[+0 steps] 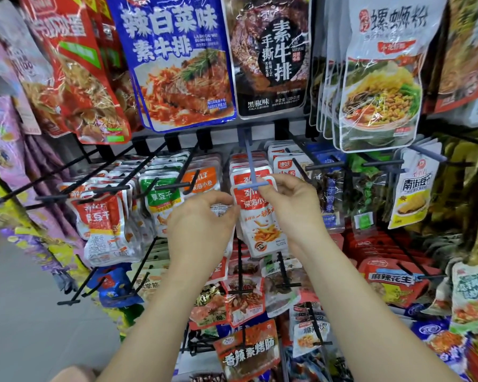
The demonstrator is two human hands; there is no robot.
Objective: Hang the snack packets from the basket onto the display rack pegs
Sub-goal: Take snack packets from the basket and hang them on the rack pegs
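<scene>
A red and white snack packet hangs at the tip of a blue peg in the middle of the display rack. My left hand pinches the packet's left edge between thumb and fingers. My right hand pinches its top right corner, right under the peg's crossbar. Behind it on the same peg hang more packets of the same kind. The basket is out of view.
Black pegs stick out toward me on both sides, loaded with small packets. Large bags hang in the row above, and more packets fill the rows below my forearms. Grey floor lies at the lower left.
</scene>
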